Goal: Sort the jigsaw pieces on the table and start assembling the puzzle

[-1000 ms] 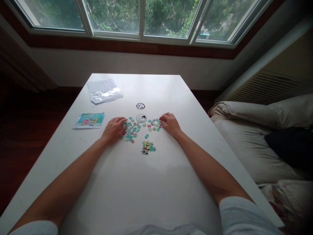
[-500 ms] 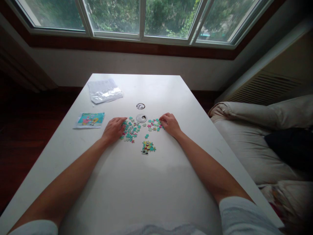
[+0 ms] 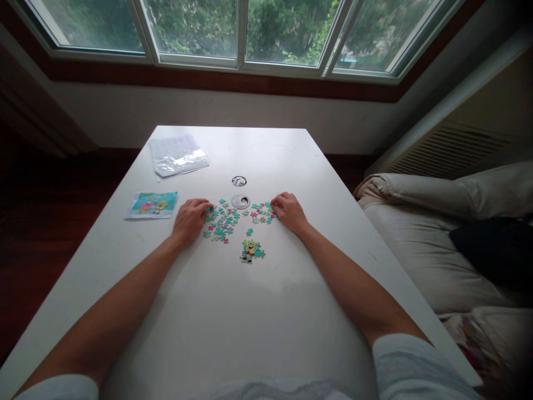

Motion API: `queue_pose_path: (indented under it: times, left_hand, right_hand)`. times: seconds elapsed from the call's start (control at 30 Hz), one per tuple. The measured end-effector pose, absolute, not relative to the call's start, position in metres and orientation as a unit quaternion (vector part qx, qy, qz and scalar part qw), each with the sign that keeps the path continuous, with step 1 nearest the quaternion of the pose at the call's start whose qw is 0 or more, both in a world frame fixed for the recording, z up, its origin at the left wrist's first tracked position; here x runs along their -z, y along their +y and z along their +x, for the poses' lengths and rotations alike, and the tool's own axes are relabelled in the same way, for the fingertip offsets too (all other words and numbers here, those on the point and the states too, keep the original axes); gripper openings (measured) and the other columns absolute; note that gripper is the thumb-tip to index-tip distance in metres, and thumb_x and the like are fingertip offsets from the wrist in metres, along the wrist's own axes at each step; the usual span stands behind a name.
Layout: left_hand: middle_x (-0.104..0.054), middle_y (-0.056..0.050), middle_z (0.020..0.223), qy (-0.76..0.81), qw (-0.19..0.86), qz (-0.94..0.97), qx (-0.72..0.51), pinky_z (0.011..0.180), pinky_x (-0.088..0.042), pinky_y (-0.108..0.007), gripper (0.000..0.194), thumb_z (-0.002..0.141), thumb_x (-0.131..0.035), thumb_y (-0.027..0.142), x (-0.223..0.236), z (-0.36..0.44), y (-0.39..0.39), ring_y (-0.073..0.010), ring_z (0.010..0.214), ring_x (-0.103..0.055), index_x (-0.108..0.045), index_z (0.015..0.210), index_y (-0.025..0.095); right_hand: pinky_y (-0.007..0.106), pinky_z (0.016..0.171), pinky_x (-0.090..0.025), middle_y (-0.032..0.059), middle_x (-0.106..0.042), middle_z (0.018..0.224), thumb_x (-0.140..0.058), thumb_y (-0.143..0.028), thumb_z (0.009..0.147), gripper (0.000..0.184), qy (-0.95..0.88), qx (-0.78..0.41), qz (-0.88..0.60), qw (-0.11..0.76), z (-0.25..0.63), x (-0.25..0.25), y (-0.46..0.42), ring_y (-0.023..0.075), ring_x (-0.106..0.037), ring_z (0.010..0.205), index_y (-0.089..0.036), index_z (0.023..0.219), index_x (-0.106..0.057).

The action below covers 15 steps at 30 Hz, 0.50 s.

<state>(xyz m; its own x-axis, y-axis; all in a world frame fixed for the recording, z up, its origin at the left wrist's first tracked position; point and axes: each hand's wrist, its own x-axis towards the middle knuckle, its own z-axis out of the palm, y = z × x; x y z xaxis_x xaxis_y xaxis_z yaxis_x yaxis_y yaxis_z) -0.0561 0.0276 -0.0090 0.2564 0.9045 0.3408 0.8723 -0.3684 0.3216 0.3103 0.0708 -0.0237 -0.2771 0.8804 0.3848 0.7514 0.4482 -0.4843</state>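
Many small turquoise and pink jigsaw puzzle pieces point(image 3: 225, 222) lie loose on the white table. My left hand point(image 3: 190, 221) rests at the left edge of this spread, its fingers stretched over the nearest pieces. At the right, by a smaller group of jigsaw pieces point(image 3: 261, 212), my right hand point(image 3: 289, 211) has its fingers bent and thumb and forefinger close together. Whatever lies between those fingertips is too small to make out. Nearer to me, a joined part of the puzzle point(image 3: 252, 251) shows a yellow cartoon figure. One loose turquoise piece point(image 3: 249, 231) sits just above it.
A printed picture card point(image 3: 153, 205) in clear wrapping lies left of my left hand. Behind it are a clear plastic bag with paper point(image 3: 179, 154) and two round, silvery discs point(image 3: 240, 201). A sofa point(image 3: 408, 244) stands right of the white table point(image 3: 233, 328).
My left hand has shifted slightly left, baring a few more pieces at the edge of the spread. My right hand stays almost where it was.
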Motion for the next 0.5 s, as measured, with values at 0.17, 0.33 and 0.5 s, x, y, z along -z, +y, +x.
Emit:
queue_pose_path:
  times: [0.17,0.33,0.5]
  left_hand:
    - [-0.068,-0.006,0.126,0.572,0.033,0.784,-0.239,0.11,-0.043,-0.044,0.035,0.094,-0.048,0.015,0.0096,-0.0565,0.0277,-0.0249,0.12,-0.057,-0.072,0.117,0.026]
    - [-0.068,-0.006,0.125,0.578,0.031,0.776,-0.251,0.108,-0.044,-0.043,0.034,0.092,-0.049,0.015,0.0115,-0.0583,0.0283,-0.0247,0.118,-0.057,-0.072,0.115,0.025]
    - [-0.068,-0.006,0.125,0.583,0.033,0.772,-0.253,0.106,-0.045,-0.043,0.029,0.094,-0.05,0.022,0.0119,-0.0579,0.0284,-0.0257,0.116,-0.058,-0.072,0.113,0.026]
  right_hand:
    - [0.041,0.093,-0.046,0.0076,-0.065,0.101,-0.059,-0.016,0.088,0.015,-0.792,-0.107,-0.513,0.312,0.3107,0.024,0.0707,0.0254,-0.055,0.1,-0.023,0.092,-0.072]
    - [0.042,0.094,-0.046,0.0078,-0.065,0.102,-0.058,-0.016,0.088,0.017,-0.791,-0.111,-0.513,0.313,0.3109,0.0247,0.0716,0.0256,-0.054,0.101,-0.024,0.092,-0.072]
    - [0.042,0.094,-0.046,0.0078,-0.065,0.101,-0.058,-0.016,0.087,0.017,-0.791,-0.109,-0.514,0.313,0.3106,0.0251,0.0719,0.0256,-0.054,0.1,-0.024,0.092,-0.073]
